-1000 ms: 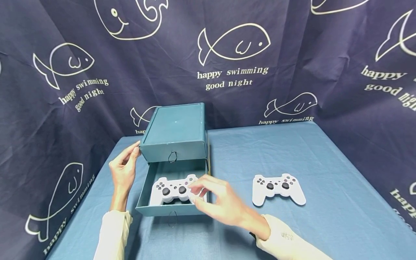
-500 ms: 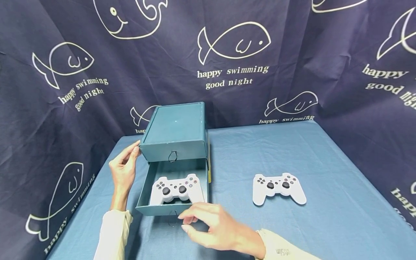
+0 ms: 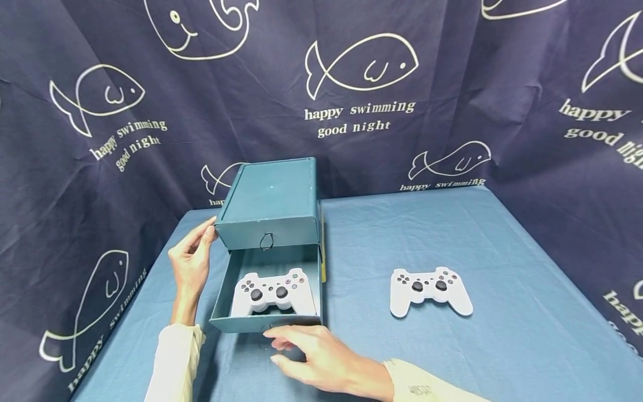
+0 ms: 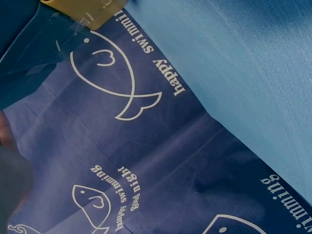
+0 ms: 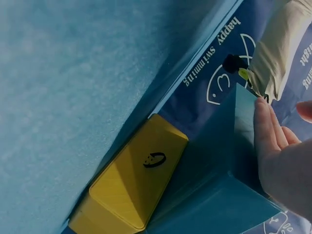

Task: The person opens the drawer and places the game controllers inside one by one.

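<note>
A teal two-drawer box stands on the blue-covered table, its lower drawer pulled out. Inside that drawer lies a white game controller with two black thumbsticks. My left hand holds the box's upper left front corner between thumb and fingers; only a blurred bit of it shows in the left wrist view. My right hand is at the front of the lower drawer, beside its thin pull loop. In the right wrist view, straight fingers of this hand lie against the teal drawer front.
A second white game controller lies on the table to the right. Along the box's right side is a yellow piece with a dark loop. The upper drawer front is closed. Dark fish-print cloth hangs behind the table.
My right hand has drawn back from over the controller in the drawer, towards me and left, to the drawer front. My left hand, the box and both controllers stay put.
</note>
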The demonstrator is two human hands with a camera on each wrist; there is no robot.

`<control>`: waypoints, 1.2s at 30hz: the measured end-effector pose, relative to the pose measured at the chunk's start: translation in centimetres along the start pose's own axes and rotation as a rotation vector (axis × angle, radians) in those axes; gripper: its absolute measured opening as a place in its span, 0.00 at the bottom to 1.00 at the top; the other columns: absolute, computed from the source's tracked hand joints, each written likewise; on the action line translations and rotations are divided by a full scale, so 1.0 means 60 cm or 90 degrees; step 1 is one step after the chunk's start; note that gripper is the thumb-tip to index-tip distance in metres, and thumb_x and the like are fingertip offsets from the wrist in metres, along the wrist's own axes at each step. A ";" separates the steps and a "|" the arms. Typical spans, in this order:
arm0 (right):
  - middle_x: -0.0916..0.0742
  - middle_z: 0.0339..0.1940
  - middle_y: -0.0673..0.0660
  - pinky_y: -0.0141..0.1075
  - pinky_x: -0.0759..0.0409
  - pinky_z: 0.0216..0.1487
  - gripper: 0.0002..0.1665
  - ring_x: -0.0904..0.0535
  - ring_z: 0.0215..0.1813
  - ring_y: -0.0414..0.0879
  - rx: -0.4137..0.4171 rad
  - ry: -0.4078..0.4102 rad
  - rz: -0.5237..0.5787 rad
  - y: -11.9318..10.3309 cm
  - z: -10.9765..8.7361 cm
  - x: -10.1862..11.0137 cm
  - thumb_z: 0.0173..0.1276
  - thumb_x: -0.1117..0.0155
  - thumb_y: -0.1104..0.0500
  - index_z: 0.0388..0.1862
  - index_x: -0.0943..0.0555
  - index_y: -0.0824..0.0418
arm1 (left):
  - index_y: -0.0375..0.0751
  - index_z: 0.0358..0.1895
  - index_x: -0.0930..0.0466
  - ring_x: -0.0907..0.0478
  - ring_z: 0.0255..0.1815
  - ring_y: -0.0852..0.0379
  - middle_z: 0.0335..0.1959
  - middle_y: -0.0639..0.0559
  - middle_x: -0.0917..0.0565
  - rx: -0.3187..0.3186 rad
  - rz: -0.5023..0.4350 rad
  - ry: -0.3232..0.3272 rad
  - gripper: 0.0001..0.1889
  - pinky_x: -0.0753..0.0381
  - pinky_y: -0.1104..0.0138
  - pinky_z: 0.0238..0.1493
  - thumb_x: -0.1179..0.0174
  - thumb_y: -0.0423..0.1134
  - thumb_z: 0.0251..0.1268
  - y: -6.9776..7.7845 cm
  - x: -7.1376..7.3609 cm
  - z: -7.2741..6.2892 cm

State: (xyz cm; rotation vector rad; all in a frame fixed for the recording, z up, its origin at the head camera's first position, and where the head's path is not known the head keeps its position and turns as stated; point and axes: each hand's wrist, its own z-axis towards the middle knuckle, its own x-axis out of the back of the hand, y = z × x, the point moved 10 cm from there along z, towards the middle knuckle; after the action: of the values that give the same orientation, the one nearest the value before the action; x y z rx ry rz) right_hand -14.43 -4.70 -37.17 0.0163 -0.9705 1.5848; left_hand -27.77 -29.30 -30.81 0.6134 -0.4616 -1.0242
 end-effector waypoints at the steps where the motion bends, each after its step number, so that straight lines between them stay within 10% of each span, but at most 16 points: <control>1: 0.10 0.47 0.52 0.25 0.22 0.53 0.22 0.14 0.50 0.34 -0.012 -0.013 -0.002 0.003 0.001 -0.004 0.71 0.30 0.63 0.63 0.19 0.59 | 0.25 0.55 0.15 0.14 0.36 0.68 0.37 0.58 0.10 -0.001 0.000 0.001 0.14 0.22 0.76 0.41 0.39 0.18 0.68 0.000 0.000 0.000; 14: 0.11 0.53 0.55 0.22 0.25 0.55 0.25 0.17 0.52 0.30 -0.065 -0.138 -0.035 0.023 0.015 -0.046 0.77 0.36 0.59 0.70 0.22 0.60 | 0.26 0.54 0.14 0.16 0.33 0.71 0.33 0.60 0.11 -0.003 0.015 0.006 0.13 0.27 0.76 0.34 0.38 0.20 0.69 0.007 0.000 0.001; 36: 0.12 0.39 0.46 0.20 0.26 0.51 0.19 0.20 0.44 0.25 -0.011 -0.071 -0.092 0.014 0.022 -0.045 0.74 0.37 0.66 0.62 0.18 0.60 | 0.27 0.54 0.14 0.16 0.33 0.70 0.32 0.55 0.11 -0.003 0.011 0.009 0.13 0.26 0.76 0.35 0.39 0.20 0.70 0.030 -0.005 0.000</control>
State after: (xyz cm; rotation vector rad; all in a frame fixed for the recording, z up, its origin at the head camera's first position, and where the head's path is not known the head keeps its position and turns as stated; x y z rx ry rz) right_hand -15.01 -7.60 -38.16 0.1604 -1.0462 1.4552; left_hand -26.74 -28.35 -29.62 0.6114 -0.4519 -1.0042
